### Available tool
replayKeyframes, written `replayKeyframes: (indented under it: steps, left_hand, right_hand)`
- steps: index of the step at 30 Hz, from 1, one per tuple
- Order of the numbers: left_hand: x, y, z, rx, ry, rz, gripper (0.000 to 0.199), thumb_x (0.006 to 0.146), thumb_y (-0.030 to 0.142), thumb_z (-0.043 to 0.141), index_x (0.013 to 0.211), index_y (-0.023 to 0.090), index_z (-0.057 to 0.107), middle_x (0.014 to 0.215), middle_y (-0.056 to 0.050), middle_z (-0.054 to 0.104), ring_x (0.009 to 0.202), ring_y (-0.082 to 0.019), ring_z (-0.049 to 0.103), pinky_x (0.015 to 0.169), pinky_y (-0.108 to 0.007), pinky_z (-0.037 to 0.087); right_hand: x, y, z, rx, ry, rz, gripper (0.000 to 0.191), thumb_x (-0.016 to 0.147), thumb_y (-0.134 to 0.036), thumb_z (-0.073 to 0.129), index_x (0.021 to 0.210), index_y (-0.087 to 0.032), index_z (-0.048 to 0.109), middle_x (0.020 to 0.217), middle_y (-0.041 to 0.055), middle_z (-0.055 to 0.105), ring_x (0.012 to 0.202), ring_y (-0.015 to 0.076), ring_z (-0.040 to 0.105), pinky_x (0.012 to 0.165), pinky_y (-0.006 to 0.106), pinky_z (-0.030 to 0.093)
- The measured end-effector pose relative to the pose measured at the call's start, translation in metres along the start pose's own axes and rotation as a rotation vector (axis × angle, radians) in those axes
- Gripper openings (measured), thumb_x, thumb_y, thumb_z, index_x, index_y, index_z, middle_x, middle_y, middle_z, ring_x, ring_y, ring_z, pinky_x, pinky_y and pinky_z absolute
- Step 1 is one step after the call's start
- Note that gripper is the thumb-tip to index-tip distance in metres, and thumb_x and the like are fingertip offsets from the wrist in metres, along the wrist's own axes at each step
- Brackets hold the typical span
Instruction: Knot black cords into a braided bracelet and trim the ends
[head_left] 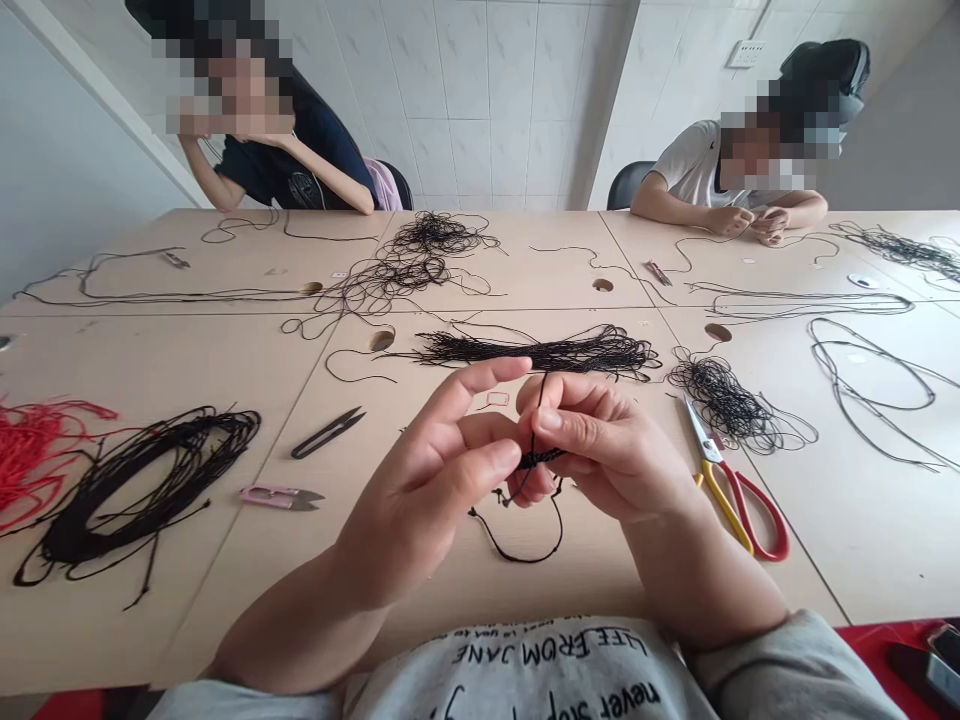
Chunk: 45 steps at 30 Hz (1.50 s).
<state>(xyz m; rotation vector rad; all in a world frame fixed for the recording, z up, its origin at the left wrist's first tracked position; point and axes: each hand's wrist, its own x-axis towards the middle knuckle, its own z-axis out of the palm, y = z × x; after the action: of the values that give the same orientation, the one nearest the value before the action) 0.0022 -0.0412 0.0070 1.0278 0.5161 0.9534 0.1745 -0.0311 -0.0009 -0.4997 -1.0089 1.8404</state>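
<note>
My left hand [442,460] pinches one end of a short black braided cord [544,458] between thumb and bent fingers, its index finger stretched out above. Thumb and index finger of my right hand [607,440] are closed on a thin strand of the same cord, which stands up across the braid. The other right fingers curl behind the braid and partly hide it. Below the hands, a loose cord tail with small knots [525,560] curves near the tabletop. Both hands are close together over the table [420,620].
Beyond my hands lies a black cord bundle [540,352]. Red-and-yellow scissors [735,490] lie right; black thread snips [328,433] and pink snips [281,497] lie left, near a black cord coil [150,490] and red cord [34,450]. Two people sit opposite, handling cords.
</note>
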Motion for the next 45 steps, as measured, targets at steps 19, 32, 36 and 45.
replayKeyframes:
  steps: [19, 32, 36, 45]
  left_hand:
    - [-0.006, -0.003, 0.006, 0.078, 0.017, -0.013, 0.045, 0.087, 0.010, 0.075, 0.121, 0.038, 0.069, 0.069, 0.006, 0.056, 0.064, -0.006, 0.054, 0.065, -0.011, 0.051]
    - [-0.001, -0.001, 0.000, 0.187, 0.077, 0.114, 0.034, 0.089, 0.015, 0.076, 0.118, 0.032, 0.071, 0.088, 0.001, 0.074, 0.082, -0.011, 0.067, 0.077, -0.019, 0.058]
    - [0.000, 0.000, 0.001, 0.200, 0.093, 0.089, 0.033, 0.087, 0.012, 0.077, 0.115, 0.028, 0.069, 0.083, 0.002, 0.074, 0.077, -0.011, 0.066, 0.071, -0.019, 0.056]
    - [0.008, -0.002, -0.006, 0.202, 0.270, 0.259, 0.036, 0.082, 0.016, 0.084, 0.112, 0.028, 0.068, 0.082, 0.003, 0.077, 0.079, -0.013, 0.072, 0.073, -0.022, 0.058]
  right_hand:
    - [0.000, 0.003, 0.007, -0.037, 0.172, -0.053, 0.035, 0.076, -0.038, 0.087, 0.071, -0.018, 0.059, 0.053, -0.0097, 0.041, 0.045, 0.0031, 0.020, 0.042, 0.019, 0.015]
    - [-0.004, 0.007, 0.005, -0.105, 0.121, -0.124, 0.024, 0.084, -0.033, 0.083, 0.077, -0.019, 0.065, 0.072, -0.0022, 0.064, 0.067, 0.0097, 0.061, 0.064, 0.023, 0.051]
    - [-0.004, 0.008, 0.006, -0.160, 0.101, -0.184, 0.020, 0.088, -0.033, 0.079, 0.082, -0.020, 0.065, 0.078, -0.0009, 0.067, 0.074, 0.0124, 0.066, 0.069, 0.027, 0.057]
    - [-0.015, 0.013, 0.011, -1.171, 0.447, -0.907, 0.016, 0.089, -0.024, 0.078, 0.093, -0.024, 0.062, 0.089, 0.0022, 0.061, 0.086, 0.0177, 0.060, 0.077, 0.034, 0.051]
